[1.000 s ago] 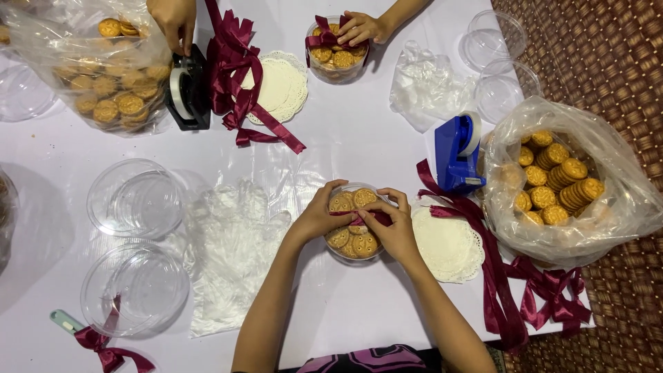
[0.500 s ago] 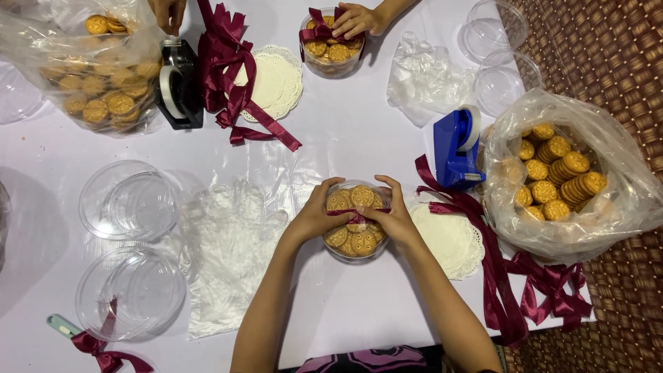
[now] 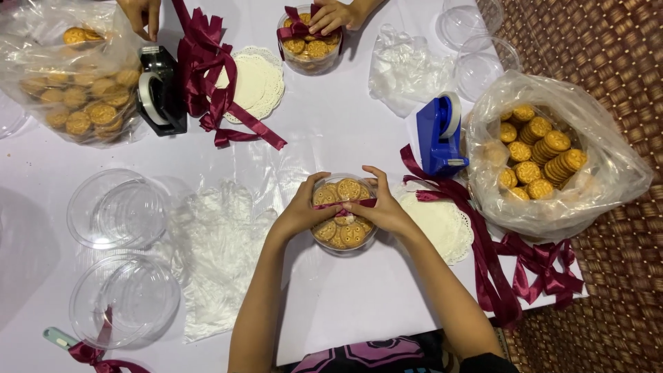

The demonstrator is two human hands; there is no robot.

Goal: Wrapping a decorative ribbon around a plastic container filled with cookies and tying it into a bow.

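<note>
1. The left hand and right hand clasp a round cookie tub at mid-table, fingers pinching a maroon ribbon across its lid.
2. A blue tape dispenser and a doily crowd the right side.
3. Bare table lies ahead.

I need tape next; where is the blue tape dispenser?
Head view: the blue tape dispenser stands right of centre, beside the cookie bag.
</note>
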